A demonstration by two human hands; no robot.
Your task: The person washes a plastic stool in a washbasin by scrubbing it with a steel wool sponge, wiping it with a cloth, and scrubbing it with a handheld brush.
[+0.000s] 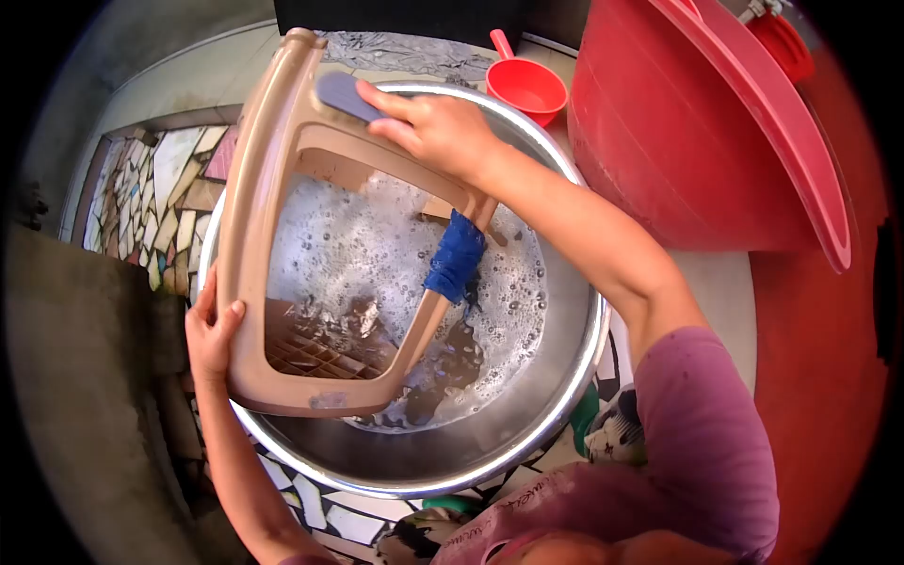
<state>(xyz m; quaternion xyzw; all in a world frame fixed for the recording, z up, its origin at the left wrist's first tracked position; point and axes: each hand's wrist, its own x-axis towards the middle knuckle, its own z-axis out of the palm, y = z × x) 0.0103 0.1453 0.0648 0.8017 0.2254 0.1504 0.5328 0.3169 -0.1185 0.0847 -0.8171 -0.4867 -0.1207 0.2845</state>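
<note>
A beige plastic frame [247, 217], shaped like part of a stool or chair, leans tilted in a large metal basin [508, 452] of foamy water [377, 226]. Its lower part, with a slatted grid [315, 353], dips under the surface. Blue material [456, 256] is wrapped round one bar. My left hand [212, 328] grips the frame's left edge, thumb on the near face. My right hand [441, 137] is closed round a grey-backed scrub brush [345, 96], pressed against the frame's upper bar. The bristles are hidden.
A red dipper [527, 87] stands behind the basin. To the right is a big red plastic tub [692, 132], tilted, its rim toward me. Broken-tile paving [169, 198] surrounds the basin, and a grey wall [85, 377] rises at the left.
</note>
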